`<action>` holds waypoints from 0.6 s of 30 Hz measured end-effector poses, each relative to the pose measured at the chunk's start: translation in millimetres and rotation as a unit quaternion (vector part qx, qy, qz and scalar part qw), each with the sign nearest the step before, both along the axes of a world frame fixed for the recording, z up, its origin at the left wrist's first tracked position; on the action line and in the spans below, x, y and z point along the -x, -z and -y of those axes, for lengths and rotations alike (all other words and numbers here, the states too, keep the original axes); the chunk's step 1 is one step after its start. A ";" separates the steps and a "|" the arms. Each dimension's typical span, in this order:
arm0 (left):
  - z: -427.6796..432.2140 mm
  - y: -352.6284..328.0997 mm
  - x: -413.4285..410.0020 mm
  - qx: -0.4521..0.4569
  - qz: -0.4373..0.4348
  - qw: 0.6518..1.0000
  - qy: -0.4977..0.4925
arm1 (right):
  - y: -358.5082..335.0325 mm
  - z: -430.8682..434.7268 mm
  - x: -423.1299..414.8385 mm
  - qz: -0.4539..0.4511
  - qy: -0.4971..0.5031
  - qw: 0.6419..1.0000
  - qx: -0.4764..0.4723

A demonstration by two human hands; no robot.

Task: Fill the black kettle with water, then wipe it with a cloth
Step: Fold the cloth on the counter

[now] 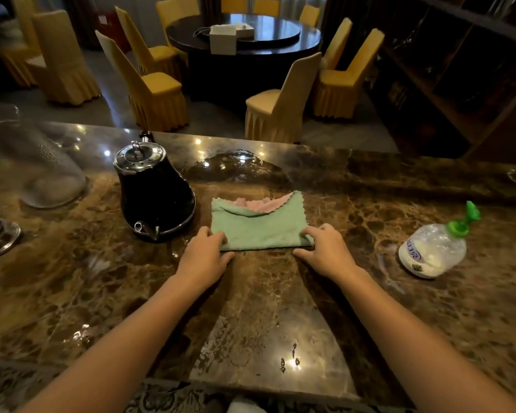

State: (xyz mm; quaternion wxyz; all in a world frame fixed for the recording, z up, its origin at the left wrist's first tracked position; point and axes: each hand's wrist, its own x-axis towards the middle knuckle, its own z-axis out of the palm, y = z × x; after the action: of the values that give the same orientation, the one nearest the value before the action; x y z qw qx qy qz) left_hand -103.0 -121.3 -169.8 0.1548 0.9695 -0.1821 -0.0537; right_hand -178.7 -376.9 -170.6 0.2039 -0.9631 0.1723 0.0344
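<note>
Black kettle (155, 189) stands lidded on the tabletop (265, 293), just left of the folded green cloth (259, 225), handy for wiping. Your left hand (204, 251) and right hand (325, 248) each pinch a near corner of it, fingers curled over, probably to lift it evenly. At the right lies the water bottle (432, 251), cap open, so filling looks done.

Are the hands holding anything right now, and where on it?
Both hands hold the green cloth, lying flat on the counter: left hand at its near left corner, right hand at its near right corner. The kettle is untouched.
</note>
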 end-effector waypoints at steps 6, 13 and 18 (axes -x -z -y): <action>-16.9 -1.7 -8.5 0.018 0.099 0.994 0.049 | -4.5 5.8 8.0 0.077 -0.051 0.994 0.065; -11.8 -121.0 -36.3 0.250 0.154 0.956 -0.028 | -116.1 28.6 -5.6 0.285 0.025 0.953 -0.101; -6.5 -132.9 -53.0 0.162 0.003 0.987 -0.016 | -124.0 37.9 -11.8 0.105 0.021 0.982 -0.156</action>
State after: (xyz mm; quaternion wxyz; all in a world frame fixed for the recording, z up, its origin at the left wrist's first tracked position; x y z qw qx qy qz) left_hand -50.0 -114.8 -36.9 0.3100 0.9347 -0.1730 -0.0177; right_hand -166.9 -414.8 -46.6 0.3696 -0.9137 0.1631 -0.0446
